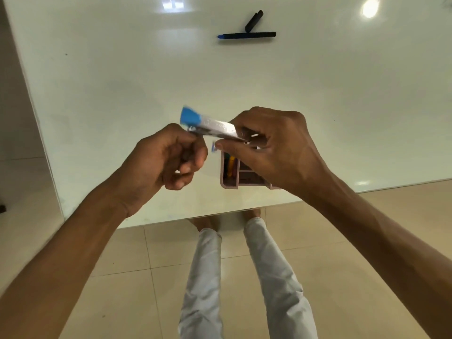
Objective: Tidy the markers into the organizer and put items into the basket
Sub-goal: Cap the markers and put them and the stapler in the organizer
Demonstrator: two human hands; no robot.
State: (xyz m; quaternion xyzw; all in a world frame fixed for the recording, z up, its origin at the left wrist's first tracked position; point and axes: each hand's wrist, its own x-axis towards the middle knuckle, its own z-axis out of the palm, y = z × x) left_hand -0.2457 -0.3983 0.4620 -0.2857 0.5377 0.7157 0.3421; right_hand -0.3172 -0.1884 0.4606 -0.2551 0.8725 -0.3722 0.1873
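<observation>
Silver-grey marker with a bright blue end (pixel 212 126), motion-blurred, is held in the air between both hands, just above the pink plastic compartment organizer (pixel 228 182). Right hand (pixel 274 148) pinches the marker's near end between thumb and fingertips; the other fingers curl loosely. Left hand (pixel 168 157) is curled closed, fingertips pressed on the marker's underside just behind the blue end. A small blue-and-white bit (pixel 213 146) shows just below the barrel by the right thumb; too blurred to tell what it is.

Step, as judged: capping or checking this marker before dropping it in. The organizer is partly hidden under the right hand; yellow, green and red marker tops (pixel 230 165) stand in its left compartment.

Next move likely needs the marker tipped upright and lowered into a free slot, left hand letting go.

Far across the white glossy worktop (pixel 122 81), well apart from the hands, lie an uncapped black pen with a blue tip (pixel 247 35) and its black cap (pixel 254 20), touching or nearly so. No basket in view.
</observation>
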